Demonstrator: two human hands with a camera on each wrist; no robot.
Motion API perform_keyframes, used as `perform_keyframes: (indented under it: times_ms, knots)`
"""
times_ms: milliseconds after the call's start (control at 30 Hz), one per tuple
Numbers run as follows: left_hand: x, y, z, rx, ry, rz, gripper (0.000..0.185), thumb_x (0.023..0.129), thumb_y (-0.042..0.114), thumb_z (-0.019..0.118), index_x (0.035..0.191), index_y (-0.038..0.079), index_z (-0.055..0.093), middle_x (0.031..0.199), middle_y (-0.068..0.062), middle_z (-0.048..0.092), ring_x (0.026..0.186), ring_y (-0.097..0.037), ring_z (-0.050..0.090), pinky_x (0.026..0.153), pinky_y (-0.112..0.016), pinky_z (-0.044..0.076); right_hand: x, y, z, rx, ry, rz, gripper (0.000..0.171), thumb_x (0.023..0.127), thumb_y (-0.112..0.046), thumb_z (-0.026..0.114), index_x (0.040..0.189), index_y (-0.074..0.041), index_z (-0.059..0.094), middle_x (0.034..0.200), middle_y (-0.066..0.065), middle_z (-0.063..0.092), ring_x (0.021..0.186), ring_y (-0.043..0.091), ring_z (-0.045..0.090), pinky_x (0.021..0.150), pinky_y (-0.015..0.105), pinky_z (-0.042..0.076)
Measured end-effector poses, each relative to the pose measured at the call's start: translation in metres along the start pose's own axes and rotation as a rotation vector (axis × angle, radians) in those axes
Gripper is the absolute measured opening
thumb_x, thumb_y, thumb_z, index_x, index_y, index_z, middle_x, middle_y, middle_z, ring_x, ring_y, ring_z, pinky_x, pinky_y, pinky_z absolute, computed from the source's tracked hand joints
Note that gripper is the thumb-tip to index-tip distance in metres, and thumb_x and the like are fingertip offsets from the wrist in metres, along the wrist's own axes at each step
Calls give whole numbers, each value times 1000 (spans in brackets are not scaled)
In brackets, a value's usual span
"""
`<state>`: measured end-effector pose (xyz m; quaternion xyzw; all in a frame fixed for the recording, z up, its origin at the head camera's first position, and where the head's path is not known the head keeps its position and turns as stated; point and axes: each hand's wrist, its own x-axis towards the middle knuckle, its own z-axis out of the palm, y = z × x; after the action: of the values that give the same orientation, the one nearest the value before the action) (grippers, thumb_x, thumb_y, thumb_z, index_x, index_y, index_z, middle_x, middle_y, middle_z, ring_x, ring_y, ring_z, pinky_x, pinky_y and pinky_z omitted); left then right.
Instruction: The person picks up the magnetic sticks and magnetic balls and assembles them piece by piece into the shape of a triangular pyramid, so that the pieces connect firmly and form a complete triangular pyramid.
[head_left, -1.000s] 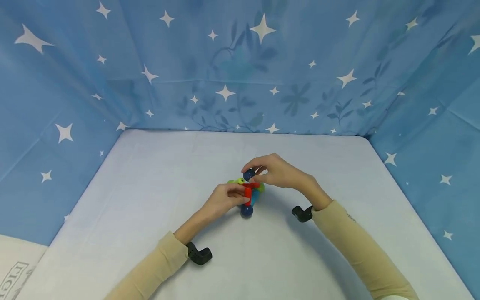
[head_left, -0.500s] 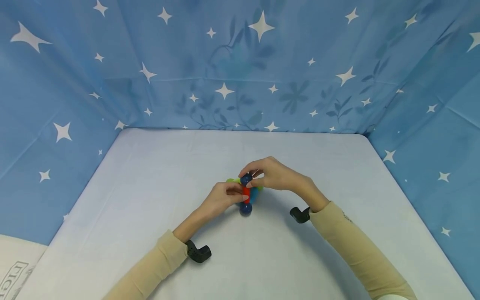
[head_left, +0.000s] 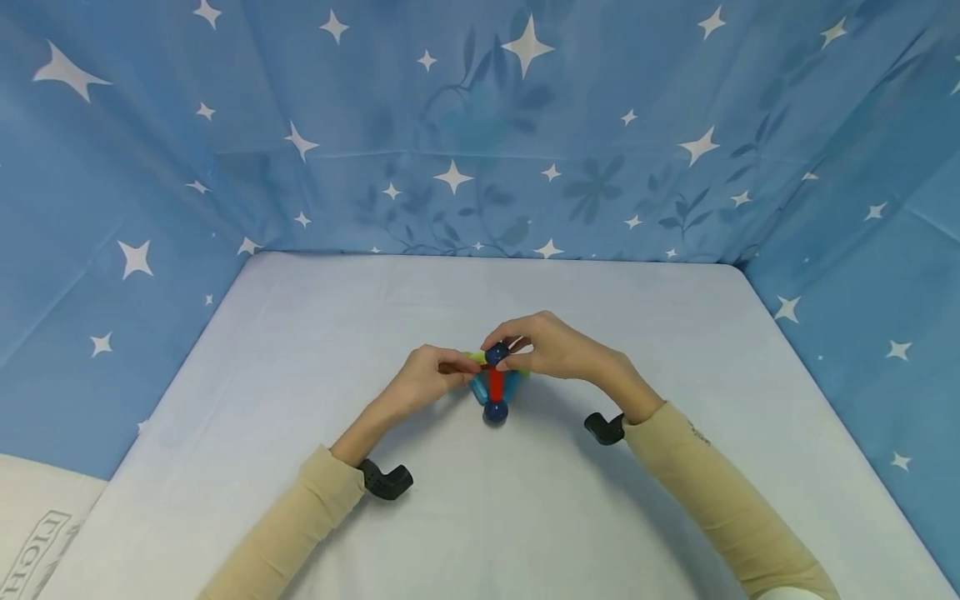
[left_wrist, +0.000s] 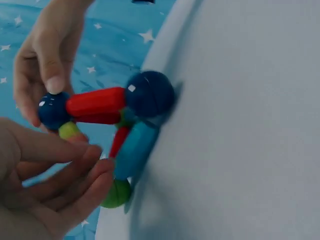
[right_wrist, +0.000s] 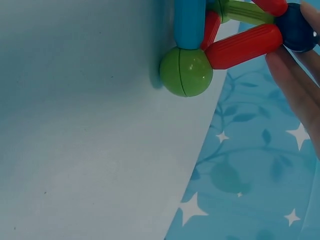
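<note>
A small frame of magnetic sticks and balls stands mid-table. My right hand (head_left: 555,346) pinches the dark blue ball (left_wrist: 54,110) at its top. From that ball a red stick (head_left: 496,385) slopes down to another dark blue ball (head_left: 495,412) on the table. My left hand (head_left: 426,379) is just left of the top ball, its fingers and thumb round a lime-green stick (left_wrist: 69,131), mostly hidden by them. In the right wrist view, another red stick (right_wrist: 245,47) joins the top ball to a green ball (right_wrist: 186,71), which touches a light blue stick (right_wrist: 190,22).
The white table (head_left: 600,517) extends around the frame. A blue curtain with white stars (head_left: 480,125) hangs behind it and along the sides. Black curved pieces are on the left wrist (head_left: 387,481) and right wrist (head_left: 603,428).
My right hand has lowered the dark blue ball to the top of the front red stick. My left hand has let go of that stick and moved up-left to the lime-green one.
</note>
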<state>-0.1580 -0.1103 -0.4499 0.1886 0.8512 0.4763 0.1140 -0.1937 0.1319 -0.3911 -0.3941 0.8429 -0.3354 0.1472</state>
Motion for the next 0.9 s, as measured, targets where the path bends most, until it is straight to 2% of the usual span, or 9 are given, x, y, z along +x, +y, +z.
perform_keyframes:
  times_ms: [133,200,367,500,700,900]
  knots:
    - [2,0,9,243,-80,182,19,92,-4,68,107,1,78,108,-11,76,94,-20,68,84,-30,58,-1,2,0,11,7,-23,32,94,-6,75,125,-3,70,123,8,72,111,27,72,96,40,59]
    - [3,0,14,326,-114,246,22,90,-8,65,107,-1,77,109,-12,75,98,-22,68,86,-32,58,-1,2,0,18,9,-31,32,93,-6,75,125,-3,70,123,8,73,111,27,72,96,41,58]
    - [2,1,20,488,-152,304,26,90,-12,61,109,0,75,114,-11,71,104,-22,66,93,-34,57,0,2,0,30,6,-31,32,93,-7,75,125,-3,71,122,9,73,111,26,72,97,44,58]
    - [3,-2,23,590,-158,349,21,94,-8,63,108,2,75,116,-9,70,107,-21,67,95,-32,57,-1,3,0,18,10,-40,32,94,-7,75,125,-3,70,122,9,73,111,27,72,96,41,58]
    - [8,-3,26,646,-163,382,17,96,-4,66,107,3,76,116,-10,70,109,-21,68,94,-30,57,-2,4,-2,13,12,-22,33,93,-6,75,125,-4,70,123,9,73,111,27,72,97,41,58]
    - [8,-2,26,578,-152,361,19,94,-7,66,109,2,73,112,-9,69,102,-19,66,93,-30,57,-4,6,-3,27,17,0,32,93,-5,75,125,-2,70,122,10,73,111,28,72,97,43,58]
